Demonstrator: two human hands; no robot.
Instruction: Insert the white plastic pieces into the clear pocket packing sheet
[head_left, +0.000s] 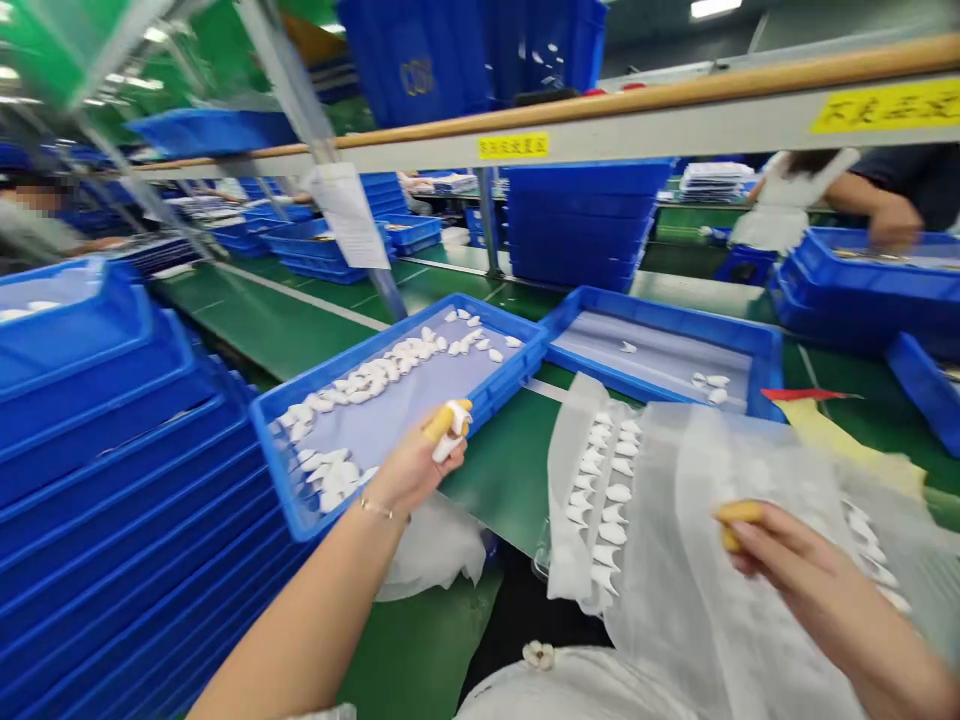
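Note:
My left hand [420, 458], in yellow finger cots, is closed around small white pieces [444, 447] beside the right edge of a blue tray [274, 460]. Pointed white pieces [379, 372] lie scattered on that tray's pale liner. My right hand [787, 552], also in yellow finger cots, is above a translucent sheet [660, 500]. Its thumb and fingers are pinched together; whether anything is between them is hidden. Two rows of white pieces [613, 513] lie in the sheet on the left, and more white pieces [870, 545] show past my right hand.
Another blue tray [667, 345] with a few white pieces stands behind the sheet. Stacked blue trays [127, 500] rise at my left. A wood-edged shelf [637, 105] crosses overhead, held by a slanted metal post [289, 80]. A co-worker's hand [894, 222] reaches over blue trays at right.

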